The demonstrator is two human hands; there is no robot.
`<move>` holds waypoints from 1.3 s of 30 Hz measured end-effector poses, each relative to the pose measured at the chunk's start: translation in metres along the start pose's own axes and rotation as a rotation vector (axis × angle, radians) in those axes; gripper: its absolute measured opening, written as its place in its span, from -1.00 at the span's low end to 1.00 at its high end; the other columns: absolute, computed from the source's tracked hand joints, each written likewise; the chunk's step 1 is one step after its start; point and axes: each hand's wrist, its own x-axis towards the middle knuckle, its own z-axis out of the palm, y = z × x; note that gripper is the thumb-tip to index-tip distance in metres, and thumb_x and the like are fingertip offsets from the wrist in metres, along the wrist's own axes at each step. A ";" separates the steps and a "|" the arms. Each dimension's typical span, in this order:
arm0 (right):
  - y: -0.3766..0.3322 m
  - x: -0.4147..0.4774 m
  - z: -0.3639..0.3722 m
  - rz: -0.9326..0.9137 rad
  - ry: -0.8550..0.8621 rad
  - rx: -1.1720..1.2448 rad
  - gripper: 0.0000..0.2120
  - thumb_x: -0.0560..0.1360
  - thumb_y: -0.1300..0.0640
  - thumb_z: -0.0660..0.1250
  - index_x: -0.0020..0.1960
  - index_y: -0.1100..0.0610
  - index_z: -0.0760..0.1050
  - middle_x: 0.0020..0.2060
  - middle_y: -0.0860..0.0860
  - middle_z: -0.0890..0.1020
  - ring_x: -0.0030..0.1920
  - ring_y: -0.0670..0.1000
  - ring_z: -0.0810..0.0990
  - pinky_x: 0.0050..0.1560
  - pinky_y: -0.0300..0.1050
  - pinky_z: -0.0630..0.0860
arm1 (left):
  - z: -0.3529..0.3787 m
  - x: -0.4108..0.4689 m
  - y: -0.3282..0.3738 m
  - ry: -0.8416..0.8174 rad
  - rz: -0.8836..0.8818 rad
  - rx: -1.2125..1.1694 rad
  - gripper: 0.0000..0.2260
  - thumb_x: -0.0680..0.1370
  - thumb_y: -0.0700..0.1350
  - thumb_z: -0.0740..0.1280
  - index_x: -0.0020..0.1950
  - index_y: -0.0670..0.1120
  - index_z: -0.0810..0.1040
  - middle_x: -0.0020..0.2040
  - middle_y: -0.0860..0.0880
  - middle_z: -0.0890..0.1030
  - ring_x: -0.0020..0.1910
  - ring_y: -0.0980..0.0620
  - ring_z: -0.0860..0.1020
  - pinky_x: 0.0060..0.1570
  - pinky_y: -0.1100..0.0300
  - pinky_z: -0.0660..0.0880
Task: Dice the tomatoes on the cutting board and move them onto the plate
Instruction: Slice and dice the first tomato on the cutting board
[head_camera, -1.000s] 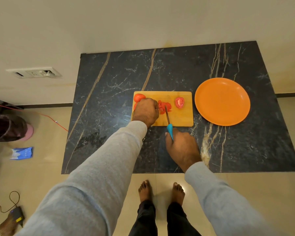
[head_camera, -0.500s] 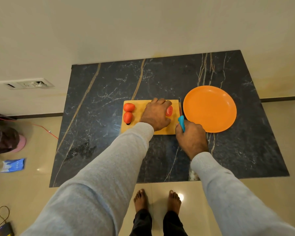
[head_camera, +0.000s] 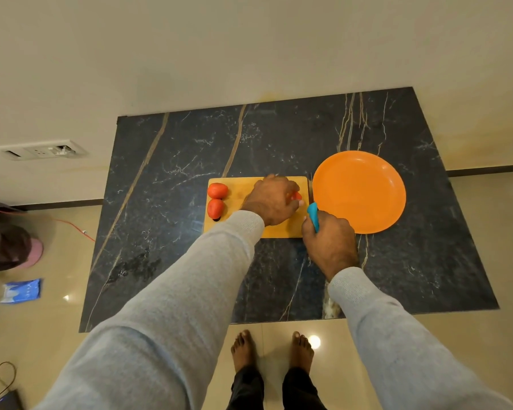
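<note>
Wall socket (head_camera: 39, 149); blue packet (head_camera: 21, 290), red cord (head_camera: 71, 227) on floor (head_camera: 57, 335).

Cutting board (head_camera: 240, 187): right half covered by left hand (head_camera: 271, 201).
Tomato piece (head_camera: 296, 196): under that hand's curled fingers (head_camera: 290, 189), only a red sliver shows.
Knife (head_camera: 313, 216), at the board's right edge: blue handle mostly inside right hand (head_camera: 329, 241), blade a faint thin line.
Dark spot (head_camera: 216, 219), board's near-left corner: too small to identify.
Dark-and-pink object (head_camera: 6, 247), far left of the board: cut off by the picture's edge.
</note>
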 end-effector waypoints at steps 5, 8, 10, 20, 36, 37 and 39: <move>-0.002 -0.006 0.004 -0.030 -0.005 0.000 -0.66 0.62 -0.16 0.18 -0.10 0.10 0.49 -0.34 0.03 0.52 -0.36 0.04 0.48 -0.36 -0.14 0.40 | -0.010 0.000 -0.010 -0.040 -0.037 -0.050 -0.65 0.62 0.03 0.42 0.41 0.08 0.56 0.32 0.00 0.61 0.30 -0.07 0.53 0.33 -0.06 0.55; -0.006 -0.011 0.006 -0.030 -0.024 -0.018 -0.65 0.62 -0.16 0.18 -0.07 0.11 0.50 -0.34 0.00 0.48 -0.35 0.03 0.47 -0.35 -0.13 0.37 | -0.016 -0.002 -0.016 -0.050 -0.022 0.029 -0.67 0.64 0.00 0.41 0.41 0.09 0.57 0.33 -0.03 0.61 0.30 -0.09 0.53 0.35 -0.04 0.53; -0.008 -0.014 0.009 -0.024 -0.054 -0.047 -0.63 0.62 -0.18 0.16 -0.05 0.11 0.53 -0.34 -0.01 0.48 -0.33 0.01 0.48 -0.35 -0.15 0.34 | -0.018 -0.002 -0.017 -0.041 -0.013 0.107 -0.67 0.66 -0.01 0.40 0.43 0.08 0.58 0.36 -0.04 0.59 0.34 -0.10 0.50 0.39 -0.06 0.49; -0.004 -0.025 0.010 0.022 -0.115 -0.081 -0.59 0.63 -0.21 0.14 0.06 0.10 0.55 -0.27 -0.01 0.54 -0.28 -0.02 0.53 -0.33 -0.16 0.46 | -0.008 -0.004 -0.011 -0.096 0.034 0.226 -0.55 0.63 -0.10 0.44 0.51 0.11 0.49 0.45 -0.05 0.52 0.43 -0.15 0.46 0.43 -0.14 0.47; -0.002 -0.025 0.012 0.018 -0.143 -0.076 -0.57 0.63 -0.24 0.14 0.06 0.08 0.57 -0.23 0.01 0.60 -0.23 0.01 0.59 -0.23 -0.07 0.61 | -0.005 -0.005 -0.007 -0.163 0.089 0.218 -0.54 0.61 -0.13 0.45 0.52 0.01 0.51 0.39 -0.05 0.55 0.38 -0.12 0.49 0.38 -0.07 0.52; -0.002 -0.024 0.013 0.015 -0.144 -0.081 -0.57 0.63 -0.25 0.14 0.06 0.08 0.56 -0.23 0.01 0.59 -0.23 0.01 0.59 -0.23 -0.07 0.61 | -0.004 -0.005 -0.006 -0.150 0.088 0.239 -0.56 0.62 -0.10 0.44 0.51 0.00 0.51 0.38 -0.06 0.55 0.36 -0.12 0.51 0.37 -0.06 0.53; -0.002 -0.024 0.014 0.013 -0.143 -0.086 -0.56 0.62 -0.26 0.13 0.06 0.08 0.56 -0.24 0.01 0.59 -0.24 0.01 0.59 -0.21 -0.05 0.63 | -0.001 -0.005 -0.004 -0.116 0.050 0.255 -0.61 0.65 -0.02 0.40 0.48 -0.02 0.53 0.34 -0.07 0.57 0.31 -0.12 0.54 0.35 -0.04 0.54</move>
